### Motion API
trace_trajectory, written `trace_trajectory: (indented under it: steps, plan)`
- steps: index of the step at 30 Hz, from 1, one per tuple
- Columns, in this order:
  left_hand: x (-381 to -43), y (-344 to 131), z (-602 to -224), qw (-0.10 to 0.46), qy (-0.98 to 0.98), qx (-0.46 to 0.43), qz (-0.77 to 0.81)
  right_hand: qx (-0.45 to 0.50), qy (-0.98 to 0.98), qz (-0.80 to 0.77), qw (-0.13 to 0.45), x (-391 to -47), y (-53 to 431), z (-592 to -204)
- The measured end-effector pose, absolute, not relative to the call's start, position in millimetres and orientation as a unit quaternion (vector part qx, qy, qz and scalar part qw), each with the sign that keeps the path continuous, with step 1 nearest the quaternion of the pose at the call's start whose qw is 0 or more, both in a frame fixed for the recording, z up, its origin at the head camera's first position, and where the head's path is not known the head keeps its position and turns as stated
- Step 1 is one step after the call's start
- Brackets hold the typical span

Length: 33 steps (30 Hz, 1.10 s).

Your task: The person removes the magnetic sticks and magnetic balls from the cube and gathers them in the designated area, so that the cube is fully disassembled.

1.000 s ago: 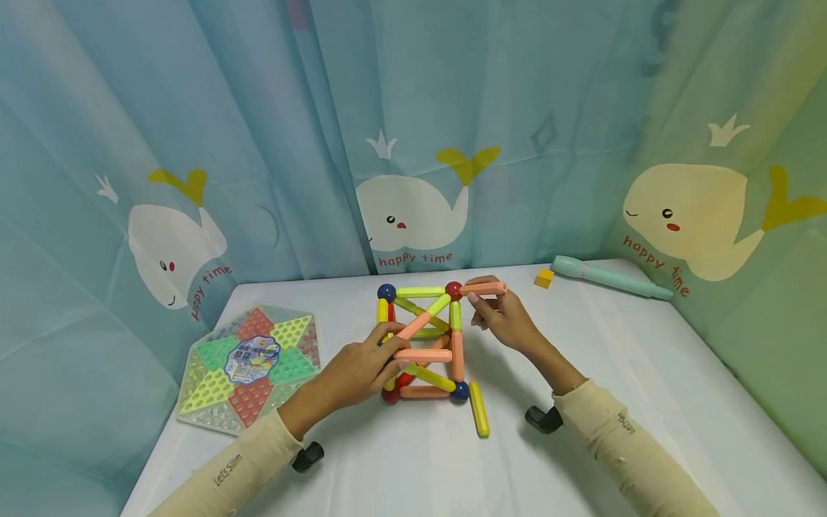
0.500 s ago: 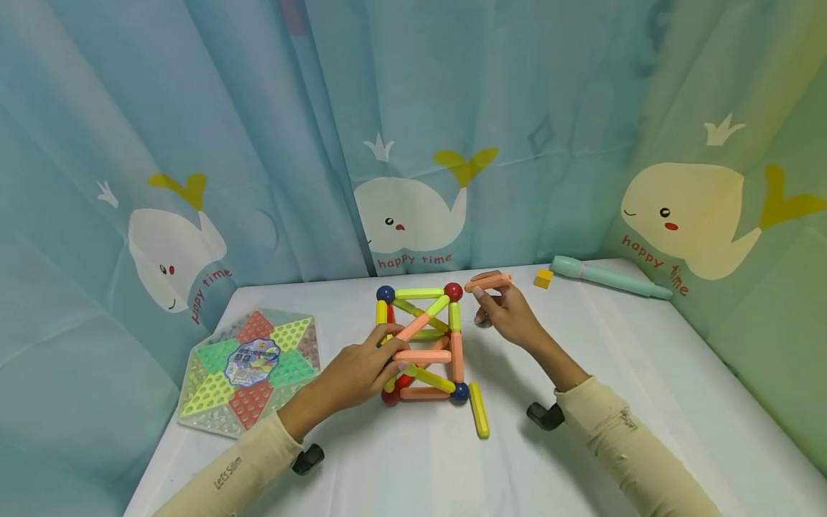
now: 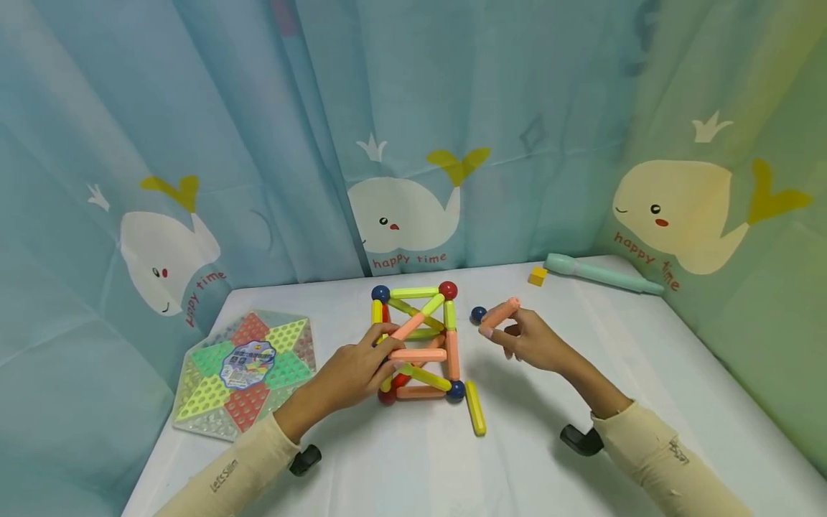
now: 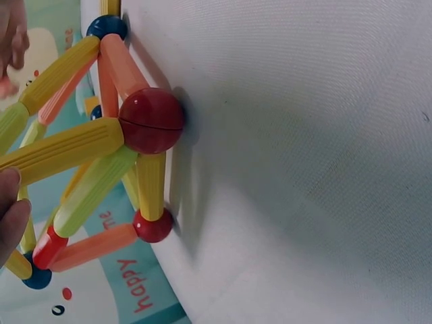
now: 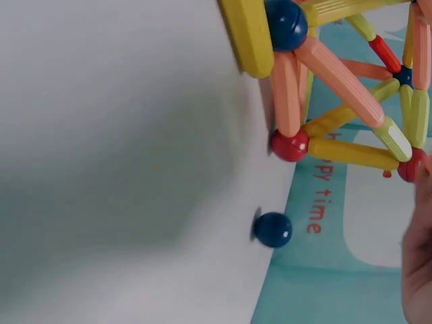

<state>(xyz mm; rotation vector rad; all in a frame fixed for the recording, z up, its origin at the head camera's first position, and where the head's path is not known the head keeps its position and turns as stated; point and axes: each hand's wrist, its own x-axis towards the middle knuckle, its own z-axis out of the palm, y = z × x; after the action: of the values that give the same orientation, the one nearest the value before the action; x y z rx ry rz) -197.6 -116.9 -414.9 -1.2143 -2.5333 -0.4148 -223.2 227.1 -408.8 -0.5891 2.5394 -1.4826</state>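
Observation:
A cube-like frame of magnetic rods and balls stands on the table, its top right ball red (image 3: pixel 448 290). My left hand (image 3: pixel 354 373) grips its near upper left corner, where my fingers hide the joint; in the left wrist view those fingers (image 4: pixel 12 219) touch a yellow rod (image 4: pixel 64 150). To the right of the frame, my right hand (image 3: pixel 538 340) pinches a loose salmon-pink magnetic rod (image 3: pixel 500 314) above the table, apart from the frame. Close beside that rod lies a loose blue ball (image 3: pixel 478 314), also seen in the right wrist view as a blue ball (image 5: pixel 273 229).
Beside the frame's near right corner lies a loose yellow rod (image 3: pixel 475 408). A hexagonal star-patterned game board (image 3: pixel 293 373) is at the left. A small orange-yellow cube (image 3: pixel 538 276) and a mint-green pen-shaped object (image 3: pixel 604 274) lie at the back right, before the curtain (image 3: pixel 291 215).
My right hand has drawn the salmon-pink rod away from the red ball, rightward and nearer, tilting it. The blue ball has come into view. My left hand keeps its hold on the frame.

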Motion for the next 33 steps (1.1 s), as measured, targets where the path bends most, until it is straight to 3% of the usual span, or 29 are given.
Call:
trace_trajectory:
  steps: [8, 15, 26, 33]
  plan:
    - [-196, -118, -413, 0.139, -0.888, -0.412, -0.152, -0.181, 0.856, -0.448, 0.184, -190, 253, -419]
    - [-196, -118, -413, 0.146, -0.883, -0.42, -0.149, -0.197, 0.856, -0.399, 0.262, -182, 250, -432]
    - [-197, -115, -410, 0.095, -0.899, -0.396, -0.16, -0.188, 0.888, -0.31, 0.284, -184, 222, -450]
    - [-197, -117, -411, 0.104, -0.894, -0.405, -0.162, -0.198, 0.88, -0.318, 0.29, -184, 216, -450]
